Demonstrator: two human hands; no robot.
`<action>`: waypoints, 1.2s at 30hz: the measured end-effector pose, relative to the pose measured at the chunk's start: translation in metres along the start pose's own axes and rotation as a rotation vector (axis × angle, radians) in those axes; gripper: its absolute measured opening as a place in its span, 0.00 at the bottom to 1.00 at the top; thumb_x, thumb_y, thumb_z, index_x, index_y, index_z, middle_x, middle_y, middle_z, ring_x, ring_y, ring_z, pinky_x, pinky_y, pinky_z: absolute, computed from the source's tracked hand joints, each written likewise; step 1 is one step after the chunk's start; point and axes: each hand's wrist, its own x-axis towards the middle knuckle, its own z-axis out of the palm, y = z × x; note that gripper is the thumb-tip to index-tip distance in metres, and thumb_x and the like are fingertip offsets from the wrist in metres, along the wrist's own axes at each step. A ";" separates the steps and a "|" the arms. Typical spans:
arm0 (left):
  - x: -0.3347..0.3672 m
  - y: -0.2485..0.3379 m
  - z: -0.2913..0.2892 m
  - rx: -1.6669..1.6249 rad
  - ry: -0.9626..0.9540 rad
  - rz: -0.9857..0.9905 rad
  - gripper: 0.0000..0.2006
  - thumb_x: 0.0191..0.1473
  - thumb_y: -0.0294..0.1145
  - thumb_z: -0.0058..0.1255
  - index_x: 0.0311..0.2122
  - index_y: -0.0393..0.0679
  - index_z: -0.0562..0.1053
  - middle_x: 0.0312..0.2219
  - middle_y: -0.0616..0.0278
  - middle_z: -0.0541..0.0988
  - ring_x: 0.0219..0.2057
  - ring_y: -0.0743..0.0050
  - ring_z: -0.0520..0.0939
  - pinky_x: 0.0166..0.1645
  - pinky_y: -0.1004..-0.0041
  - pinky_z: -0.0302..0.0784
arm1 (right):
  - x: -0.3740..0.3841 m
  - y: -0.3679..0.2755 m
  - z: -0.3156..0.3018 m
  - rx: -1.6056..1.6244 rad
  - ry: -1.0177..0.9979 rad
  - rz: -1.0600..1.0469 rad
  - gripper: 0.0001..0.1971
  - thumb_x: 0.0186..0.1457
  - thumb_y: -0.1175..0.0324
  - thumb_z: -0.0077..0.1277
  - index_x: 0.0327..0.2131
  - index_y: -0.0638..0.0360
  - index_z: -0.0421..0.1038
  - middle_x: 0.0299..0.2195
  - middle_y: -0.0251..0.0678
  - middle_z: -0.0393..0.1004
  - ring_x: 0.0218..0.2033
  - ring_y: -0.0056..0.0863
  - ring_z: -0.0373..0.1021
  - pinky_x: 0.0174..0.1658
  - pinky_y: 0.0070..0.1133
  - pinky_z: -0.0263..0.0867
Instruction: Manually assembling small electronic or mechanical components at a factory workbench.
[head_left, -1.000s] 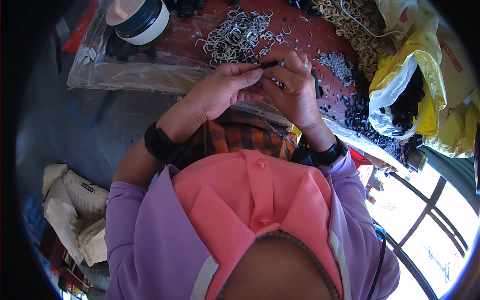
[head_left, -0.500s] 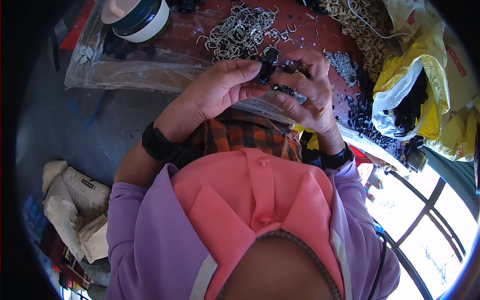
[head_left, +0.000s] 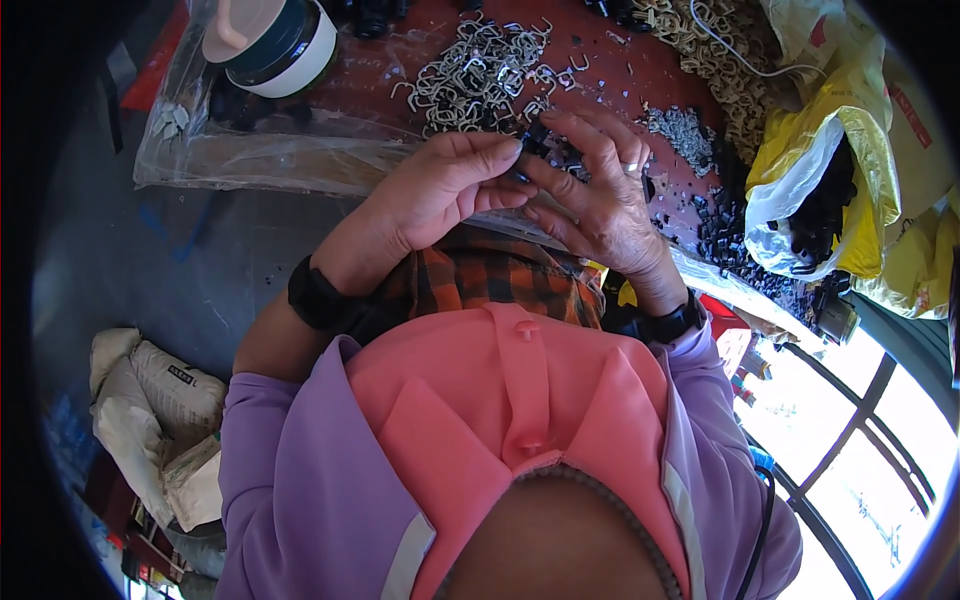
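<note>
My left hand (head_left: pixel 450 185) is closed, its thumb and fingers pinching a small, glossy black part (head_left: pixel 535 138) above the table's near edge. My right hand (head_left: pixel 605 200), with a ring on one finger, reaches in from the other side. Its bent fingertips meet at the same part, which they partly cover, so its exact kind is hard to make out. Just beyond both hands lies a heap of U-shaped metal pieces (head_left: pixel 475 75). Small silver pieces (head_left: pixel 682 135) are piled to the right of my right hand.
Tan metal pieces (head_left: pixel 715 55) form a heap at the far right. Small black pieces (head_left: pixel 735 235) lie near a yellow plastic bag (head_left: pixel 870 180) holding more black parts. A lidded round container (head_left: pixel 290 60) stands far left on the red tabletop (head_left: pixel 395 65). Clear plastic sheeting (head_left: pixel 260 155) covers the near edge.
The right fingers have moved left and closed in on the black part. A cluster of dark and silvery bits seen under the right hand earlier is now hidden.
</note>
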 end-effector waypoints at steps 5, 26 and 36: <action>0.000 -0.001 0.000 -0.003 0.012 0.000 0.10 0.50 0.32 0.40 0.35 0.37 0.67 0.30 0.60 0.72 0.32 0.72 0.74 0.39 0.77 0.70 | 0.002 0.001 0.001 0.046 0.003 -0.003 0.21 0.27 0.61 0.55 0.32 0.51 0.69 0.45 0.33 0.56 0.44 0.34 0.53 0.41 0.30 0.48; -0.013 0.006 0.005 0.059 0.118 0.083 0.11 0.50 0.31 0.40 0.36 0.36 0.66 0.31 0.57 0.72 0.33 0.71 0.74 0.39 0.77 0.71 | 0.036 0.024 0.013 0.277 0.182 0.220 0.12 0.39 0.73 0.47 0.33 0.58 0.67 0.30 0.39 0.65 0.28 0.31 0.64 0.29 0.20 0.61; -0.029 0.016 -0.006 -0.080 0.006 0.087 0.12 0.51 0.32 0.37 0.38 0.35 0.65 0.33 0.53 0.72 0.33 0.71 0.75 0.38 0.78 0.72 | 0.057 0.033 0.051 -0.044 0.025 0.203 0.06 0.43 0.73 0.44 0.28 0.56 0.66 0.23 0.37 0.66 0.19 0.33 0.66 0.20 0.22 0.61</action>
